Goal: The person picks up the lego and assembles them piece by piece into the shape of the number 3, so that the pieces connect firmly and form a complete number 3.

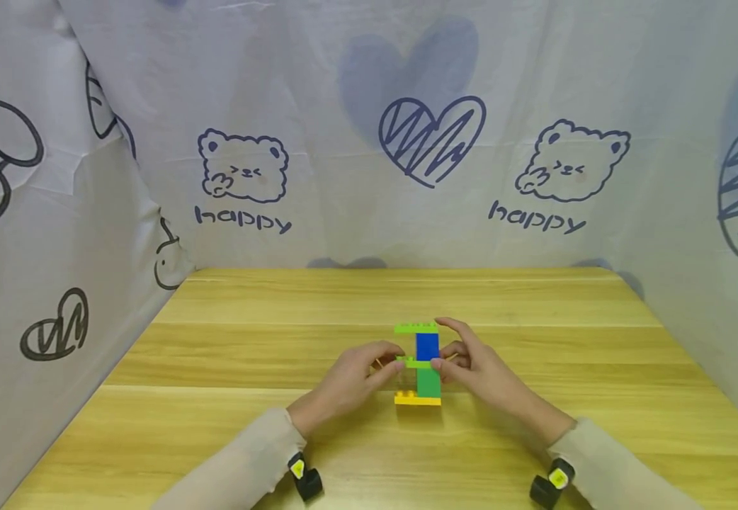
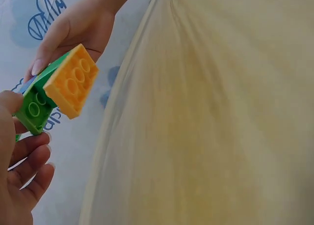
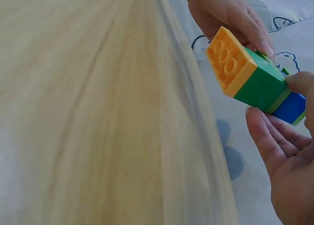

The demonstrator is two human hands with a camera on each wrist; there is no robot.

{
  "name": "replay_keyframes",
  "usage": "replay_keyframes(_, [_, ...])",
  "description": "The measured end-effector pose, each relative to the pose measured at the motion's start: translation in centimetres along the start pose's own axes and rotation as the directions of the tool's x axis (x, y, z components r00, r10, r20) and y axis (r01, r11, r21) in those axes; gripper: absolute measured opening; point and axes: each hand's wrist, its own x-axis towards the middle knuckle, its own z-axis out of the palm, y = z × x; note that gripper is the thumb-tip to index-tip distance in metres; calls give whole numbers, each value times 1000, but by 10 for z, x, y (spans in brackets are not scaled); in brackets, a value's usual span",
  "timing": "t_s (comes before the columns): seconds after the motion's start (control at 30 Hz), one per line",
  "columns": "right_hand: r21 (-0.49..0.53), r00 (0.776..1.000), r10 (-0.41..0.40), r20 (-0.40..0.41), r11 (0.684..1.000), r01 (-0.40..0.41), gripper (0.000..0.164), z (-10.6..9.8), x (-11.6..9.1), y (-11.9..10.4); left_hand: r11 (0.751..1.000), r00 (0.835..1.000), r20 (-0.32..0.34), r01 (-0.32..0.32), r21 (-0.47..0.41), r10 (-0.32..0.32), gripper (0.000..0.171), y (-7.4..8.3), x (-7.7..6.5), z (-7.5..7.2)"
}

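A small toy-brick build is held up over the table, the hollow underside of its yellow plate showing in both wrist views. From the bottom it runs yellow plate, green brick, light green plate, blue brick and another light green plate on top. Both bricks sit at the right end, so the plates jut out leftward. My left hand pinches the free left end of the middle plate between thumb and fingers. My right hand grips the build's right side, its index finger reaching to the top plate.
Below the hands lies a wooden table. White cloth printed with hearts and bears hangs behind it and along both sides. Each wrist wears a small black camera on a strap.
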Motion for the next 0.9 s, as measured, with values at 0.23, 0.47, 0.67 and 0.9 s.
replay_keyframes(0.23, [42, 996, 79, 32, 996, -81, 67, -5, 7, 2, 965, 992, -10, -116, 234, 122, 28, -4, 9, 0])
replay_keyframes(0.47, [102, 990, 113, 83, 987, -121, 69, -8, 12, 6, 872, 963, 53, -263, 413, 265, 20, -8, 13, -2])
replay_keyframes(0.67, [103, 984, 140, 113, 983, -152, 71, -8, 14, 8, 780, 932, 135, -355, 515, 335, 17, -9, 17, -5])
replay_keyframes(0.9, [139, 973, 169, 156, 972, -191, 73, -6, 16, 15, 703, 922, 217, -384, 598, 320, 21, -9, 19, -6])
